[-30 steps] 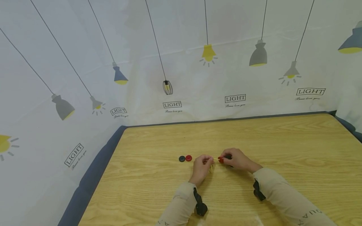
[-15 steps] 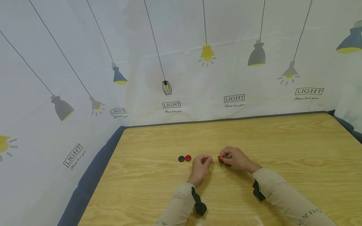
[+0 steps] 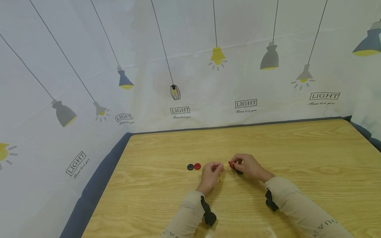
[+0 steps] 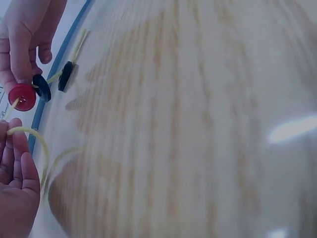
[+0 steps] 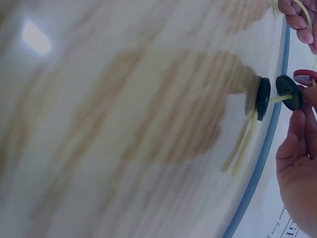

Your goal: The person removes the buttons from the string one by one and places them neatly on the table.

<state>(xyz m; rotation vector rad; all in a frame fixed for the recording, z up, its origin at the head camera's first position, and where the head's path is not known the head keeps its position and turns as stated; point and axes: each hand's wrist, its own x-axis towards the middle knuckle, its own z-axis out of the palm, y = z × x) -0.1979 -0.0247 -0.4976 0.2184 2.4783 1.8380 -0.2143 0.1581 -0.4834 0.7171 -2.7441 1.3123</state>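
Over the surface (image 3: 143,201), between its left and right edges, the left hand (image 3: 210,175) pinches a yellow cord (image 4: 46,152), a curve of which droops below the fingers. The right hand (image 3: 250,168) pinches a threaded red button (image 4: 27,95) near the left fingertips. Farther along the same cord sit an inner dark button (image 4: 43,89), just beside the red one, and an outer dark button (image 4: 65,76), set apart and tilted on edge. Nearer the surface's far left corner than its right edge, a loose dark button (image 3: 190,167) and a loose red button (image 3: 197,166) lie side by side

Wood-grain table (image 3: 154,198), white lamp-print curtain (image 3: 196,76), dark blue edging (image 3: 98,175)
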